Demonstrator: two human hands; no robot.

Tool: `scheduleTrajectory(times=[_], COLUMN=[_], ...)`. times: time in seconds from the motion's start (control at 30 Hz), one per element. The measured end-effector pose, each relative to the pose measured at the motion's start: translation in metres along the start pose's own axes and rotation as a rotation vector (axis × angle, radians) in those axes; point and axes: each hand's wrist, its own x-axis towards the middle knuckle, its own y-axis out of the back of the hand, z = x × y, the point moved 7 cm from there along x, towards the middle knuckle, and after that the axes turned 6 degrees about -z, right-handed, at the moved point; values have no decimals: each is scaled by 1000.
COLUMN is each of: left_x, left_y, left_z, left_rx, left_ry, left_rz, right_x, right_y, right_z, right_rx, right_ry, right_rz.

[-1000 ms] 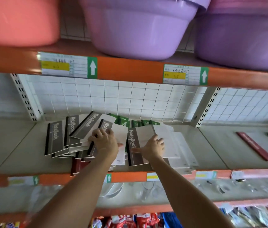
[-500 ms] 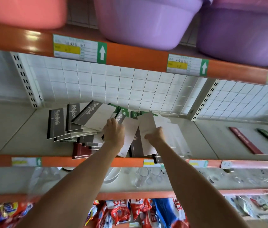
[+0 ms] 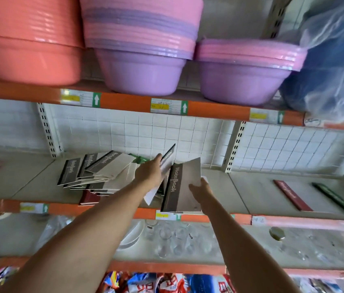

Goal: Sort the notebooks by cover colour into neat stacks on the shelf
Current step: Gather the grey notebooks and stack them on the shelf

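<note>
left hand (image 3: 148, 173) fingers pinch a tilted grey notebook (image 3: 167, 160); right hand (image 3: 200, 190) fingers grip another notebook (image 3: 182, 187).

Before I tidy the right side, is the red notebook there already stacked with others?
No, the red notebook lies alone on the shelf, apart from a green notebook.

A single wide-angle view from a camera worn on the person's head. It faces forward, straight into store shelving at close range, with both forearms reaching away from the lens into the middle shelf (image 3: 240, 187). The view tilts slightly upward, so the basins (image 3: 145, 66) on the upper shelf loom overhead. Lower shelves fill the bottom edge.
</note>
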Motion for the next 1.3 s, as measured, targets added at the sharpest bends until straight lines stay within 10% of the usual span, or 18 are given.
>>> scheduleTrajectory(times=[0.7, 1.3], left_x=[-77, 38], left_y=[-134, -242], left_z=[268, 468], left_rx=[-235, -446], left_ry=[67, 17], left_rz=[-228, -308], right_x=[-95, 21], right_y=[273, 470], right_z=[174, 239], right_rx=[4, -153], right_ry=[-207, -323], right_rz=[374, 428])
